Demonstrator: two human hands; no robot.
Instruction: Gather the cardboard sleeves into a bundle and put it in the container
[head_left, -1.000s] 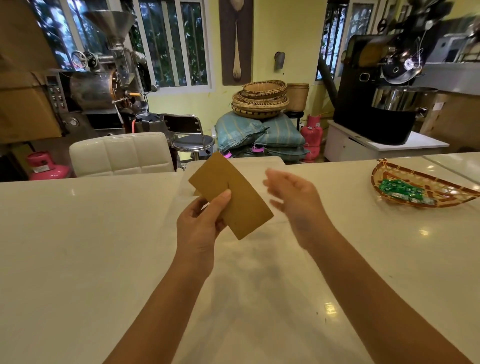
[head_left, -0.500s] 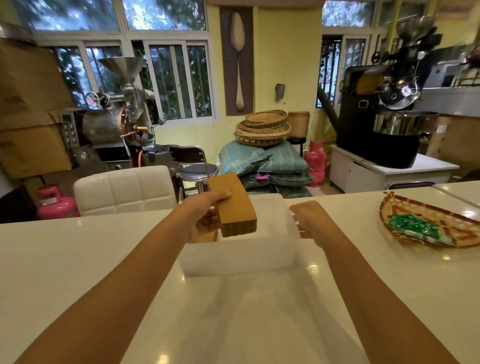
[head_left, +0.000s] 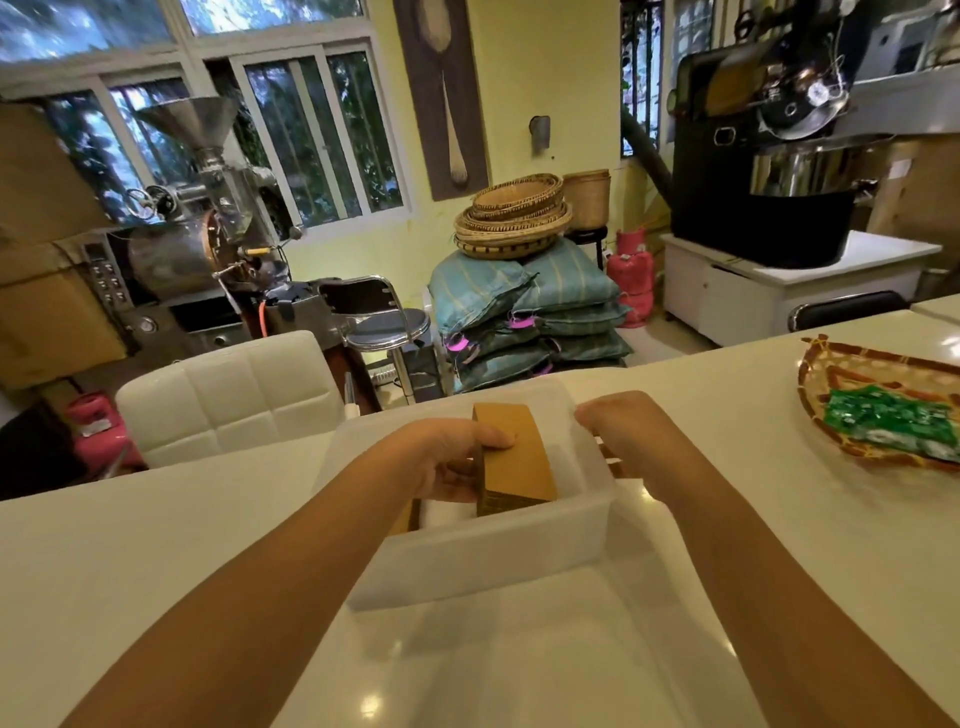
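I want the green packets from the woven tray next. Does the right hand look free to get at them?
Probably yes. The right hand rests on the container rim holding nothing I can see, and the bare countertop lies between it and the woven tray of green packets.

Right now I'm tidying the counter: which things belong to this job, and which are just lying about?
In use:
sleeve bundle
white container
left hand
right hand

Lying about:
woven tray
green packets
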